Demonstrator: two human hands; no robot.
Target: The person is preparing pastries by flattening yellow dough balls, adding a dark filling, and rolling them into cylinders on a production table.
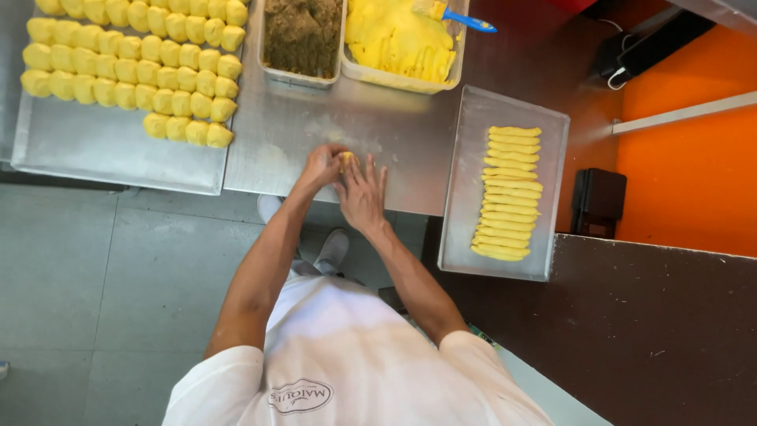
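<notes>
I am working a small yellow dough piece (347, 161) between my two hands on the steel counter (315, 126), close to its near edge. My left hand (322, 166) is cupping it from one side, fingers curled around it, while my right hand (363, 193) is lying flatter, fingers spread and pressing against it from the other side. Most of the piece is hiding under my hands, so I cannot tell how well it is closing.

The risks, as I am judging them: I am pressing so near the edge of the counter that a slip could be sending the piece down to the floor. If my right palm is pushing too hard, the dough may be splitting or squashing out of shape and not matching the neat rows on the big tray (95, 150) to my left. Dough may also be sticking to the bare steel and tearing as I lift it.

The tray of flat strips (509, 193) on my right is hanging partly past the counter's corner, so a careless elbow could be tipping it. The tub of brown filling (302, 35) and the tub of yellow dough (398, 39) with its blue-handled brush (461, 16) are sitting well clear.
</notes>
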